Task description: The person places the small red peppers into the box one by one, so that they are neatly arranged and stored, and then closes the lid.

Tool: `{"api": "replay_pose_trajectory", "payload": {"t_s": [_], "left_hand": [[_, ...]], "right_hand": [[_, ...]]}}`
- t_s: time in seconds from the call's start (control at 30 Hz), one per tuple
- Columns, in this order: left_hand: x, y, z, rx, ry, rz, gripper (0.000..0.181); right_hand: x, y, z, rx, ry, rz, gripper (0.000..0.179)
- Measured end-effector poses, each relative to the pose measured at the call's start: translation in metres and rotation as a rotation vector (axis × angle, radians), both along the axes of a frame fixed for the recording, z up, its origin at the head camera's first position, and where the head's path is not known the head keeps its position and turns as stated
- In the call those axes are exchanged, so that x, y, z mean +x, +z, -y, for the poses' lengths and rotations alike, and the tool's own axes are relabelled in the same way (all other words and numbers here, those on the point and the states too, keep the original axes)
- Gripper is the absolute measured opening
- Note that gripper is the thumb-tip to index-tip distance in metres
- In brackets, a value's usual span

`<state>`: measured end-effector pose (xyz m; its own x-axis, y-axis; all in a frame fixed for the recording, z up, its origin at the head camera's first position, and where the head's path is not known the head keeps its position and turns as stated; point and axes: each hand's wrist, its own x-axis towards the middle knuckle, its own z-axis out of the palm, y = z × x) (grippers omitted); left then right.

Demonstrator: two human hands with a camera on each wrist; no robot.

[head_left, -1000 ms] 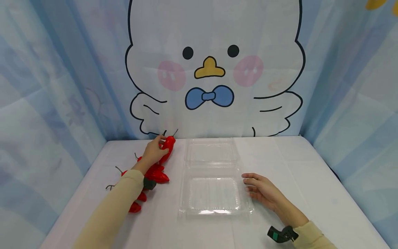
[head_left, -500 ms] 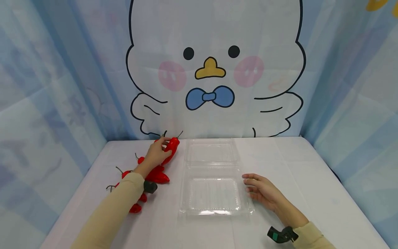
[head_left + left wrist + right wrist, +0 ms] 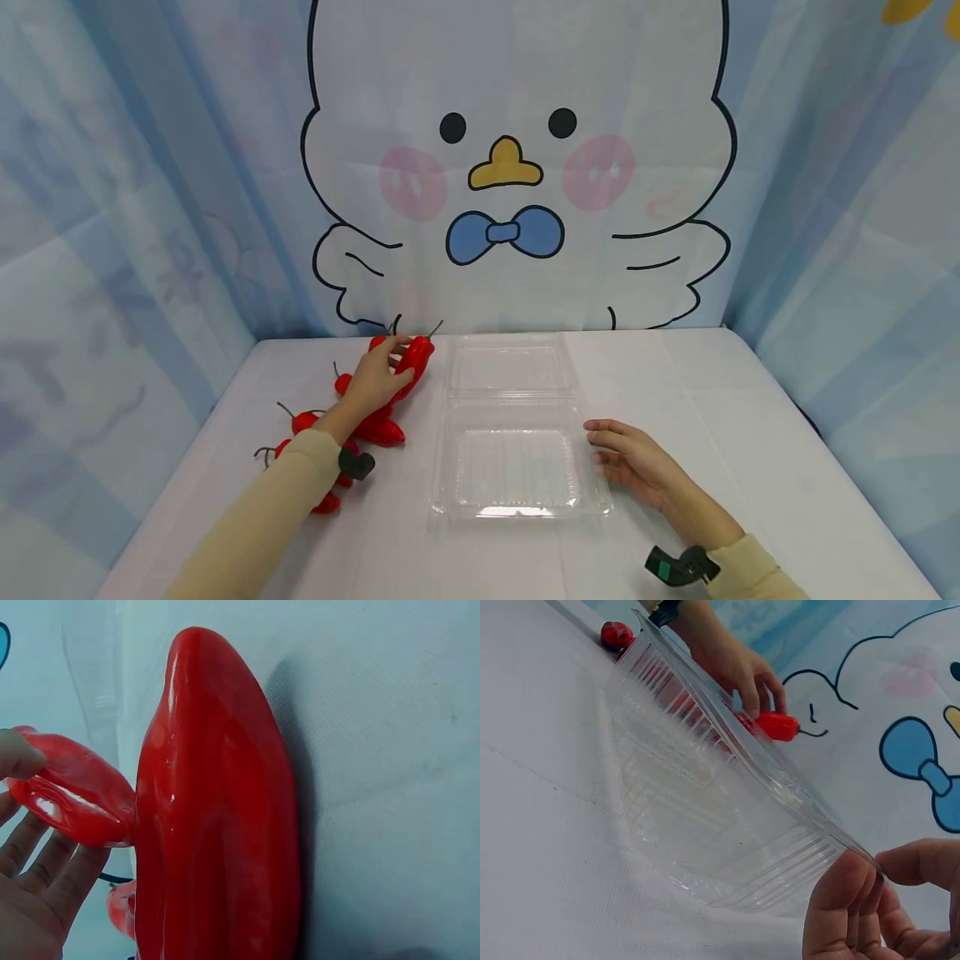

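Note:
A red pepper point(image 3: 417, 358) with a thin green stem is gripped by my left hand point(image 3: 372, 382), thumb on one side and fingers on the other. It leans stem-up near the table's back edge. In the left wrist view the held pepper point(image 3: 79, 789) shows behind a larger red pepper point(image 3: 217, 802) lying close to the camera. A clear plastic clamshell box point(image 3: 517, 468) lies unfolded in the middle, its lid point(image 3: 512, 367) toward the back. My right hand point(image 3: 637, 460) is at the box's right side; in the right wrist view, thumb and forefinger pinch its rim point(image 3: 810, 814).
Several more red peppers lie in a row under and beside the left forearm, among them one pepper point(image 3: 381, 431) nearest the box and another point(image 3: 326, 503) at the front. A white cloth point(image 3: 675, 383) covers the table. Behind hangs a curtain point(image 3: 510, 292) with a cartoon bird.
My left hand has shifted slightly right with the pepper, away from the pepper behind it. The right hand and the box stay where they were.

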<state>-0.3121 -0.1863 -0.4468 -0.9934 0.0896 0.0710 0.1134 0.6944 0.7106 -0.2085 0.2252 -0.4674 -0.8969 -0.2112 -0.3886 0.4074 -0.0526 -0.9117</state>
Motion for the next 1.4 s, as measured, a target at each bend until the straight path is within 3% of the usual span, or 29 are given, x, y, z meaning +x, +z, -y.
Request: {"api": "replay_pose_trajectory", "payload": {"t_s": [0.53, 0.8, 1.17, 1.4], "left_hand": [[0.014, 0.001, 0.0, 0.057, -0.015, -0.034, 0.056], [0.021, -0.003, 0.0, 0.055, -0.005, -0.018, 0.061], [0.033, 0.004, -0.004, 0.056, -0.045, -0.001, 0.057], [0.04, 0.008, -0.009, 0.065, -0.067, -0.011, 0.057]], "right_hand": [[0.0, 0.0, -0.002, -0.01, -0.003, 0.013, 0.033], [0.001, -0.003, -0.001, 0.001, 0.003, 0.006, 0.04], [0.001, 0.0, 0.0, -0.004, 0.005, 0.004, 0.032], [0.0, 0.0, -0.002, 0.005, 0.022, -0.01, 0.037]]}}
